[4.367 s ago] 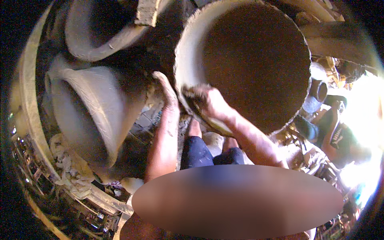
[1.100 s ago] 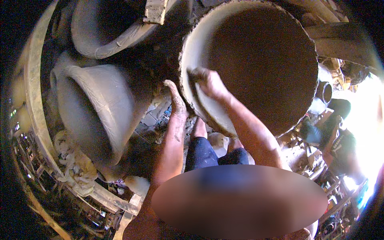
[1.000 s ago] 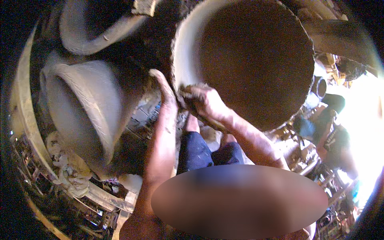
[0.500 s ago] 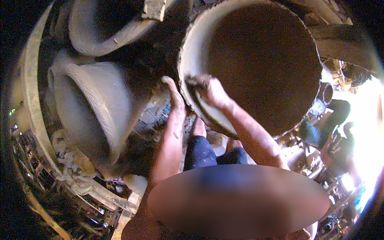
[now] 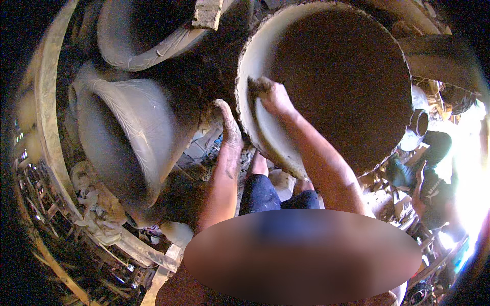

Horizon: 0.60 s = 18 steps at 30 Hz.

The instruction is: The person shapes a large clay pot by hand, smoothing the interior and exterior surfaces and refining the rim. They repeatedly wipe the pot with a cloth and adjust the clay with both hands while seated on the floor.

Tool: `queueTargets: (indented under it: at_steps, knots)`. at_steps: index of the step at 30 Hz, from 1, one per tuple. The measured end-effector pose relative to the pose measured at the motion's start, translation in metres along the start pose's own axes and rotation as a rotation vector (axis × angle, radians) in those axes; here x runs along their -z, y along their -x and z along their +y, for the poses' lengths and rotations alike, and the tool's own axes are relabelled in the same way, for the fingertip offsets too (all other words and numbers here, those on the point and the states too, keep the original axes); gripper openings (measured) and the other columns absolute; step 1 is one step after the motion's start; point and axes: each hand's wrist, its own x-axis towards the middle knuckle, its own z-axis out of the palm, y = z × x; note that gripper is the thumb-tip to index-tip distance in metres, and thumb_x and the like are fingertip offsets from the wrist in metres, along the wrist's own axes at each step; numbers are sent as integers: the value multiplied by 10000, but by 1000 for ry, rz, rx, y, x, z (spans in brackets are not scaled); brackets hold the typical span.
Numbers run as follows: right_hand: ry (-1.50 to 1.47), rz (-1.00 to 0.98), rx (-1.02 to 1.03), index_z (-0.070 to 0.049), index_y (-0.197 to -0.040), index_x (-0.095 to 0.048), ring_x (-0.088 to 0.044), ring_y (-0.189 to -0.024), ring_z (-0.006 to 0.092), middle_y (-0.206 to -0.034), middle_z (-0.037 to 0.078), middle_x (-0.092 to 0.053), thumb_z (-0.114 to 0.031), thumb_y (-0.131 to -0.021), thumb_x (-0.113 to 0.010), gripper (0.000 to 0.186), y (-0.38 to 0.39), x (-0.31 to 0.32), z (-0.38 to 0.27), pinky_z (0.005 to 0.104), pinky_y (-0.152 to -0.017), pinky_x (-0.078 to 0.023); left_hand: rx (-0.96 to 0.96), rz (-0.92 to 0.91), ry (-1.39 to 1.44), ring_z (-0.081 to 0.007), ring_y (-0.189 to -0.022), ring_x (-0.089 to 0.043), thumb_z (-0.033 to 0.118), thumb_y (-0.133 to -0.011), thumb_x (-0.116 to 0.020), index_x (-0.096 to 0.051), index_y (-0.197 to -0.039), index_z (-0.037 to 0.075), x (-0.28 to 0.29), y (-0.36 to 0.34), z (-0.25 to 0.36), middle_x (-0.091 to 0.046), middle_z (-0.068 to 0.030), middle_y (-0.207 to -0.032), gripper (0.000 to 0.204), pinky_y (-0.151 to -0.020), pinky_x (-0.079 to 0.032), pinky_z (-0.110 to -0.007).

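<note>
A large round clay pot (image 5: 244,64) with a rough, ragged rim fills the upper right, its mouth facing me and its inside dark. My right hand (image 5: 273,96) reaches through the mouth to the inner left wall, fingers closed and muddy; whatever they may hold is too dark to make out. Outside that same wall, my left hand (image 5: 228,122) stands upright with its clay-smeared fingers stretched out. It lies beside the pot's outer side, and where palm and clay meet is hidden. A darker, damp-looking band (image 5: 278,148) curves along the inside wall below my right hand.
Left of me a big grey pot (image 5: 138,112) lies tipped, its rim wrapped in a thin covering. Another wrapped pot (image 5: 138,62) sits behind it. A bent wooden rail (image 5: 46,112) runs along the left. At right are a small jar (image 5: 421,122) and a person (image 5: 434,188).
My right hand has moved up a little along the inner wall. The left hand stays beside the outer wall. The whole view has shifted slightly, with the pots appearing further right.
</note>
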Motion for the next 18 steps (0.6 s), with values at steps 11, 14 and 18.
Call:
queueTargets:
  at_steps: [11, 14, 18]
  knots:
    - [-47, -82, 454, -124, -1054, -667, -607, -877, 378, -933, 149, -646, -98, -707, -632, 350, 73, 50, -24, 443, -837, -492, -44, 257, -287, -278, -1403, -193, 831, -792, -289, -155, -1490, 50, -4, 1, 5, -199, -86, -1538, 1056, -1152, -167, -440]
    - [80, 38, 36, -77, -1042, -647, -617, -969, 388, -1016, 205, -649, -34, -711, -576, 341, 7, 16, -9, 443, -840, -508, 92, -89, 28, -333, -1328, -329, 865, -749, -303, -296, -1458, 94, -8, 12, 2, -326, -108, -1480, 1047, -1119, -260, -469]
    - [-64, -43, 165, -98, -1109, -648, -638, -963, 349, -1025, 184, -658, -6, -679, -564, 447, 19, 1, -10, 419, -842, -519, -138, 79, -83, -258, -1383, -220, 771, -836, -263, -224, -1478, 74, 20, -18, -21, -229, -66, -1523, 948, -1148, -166, -401]
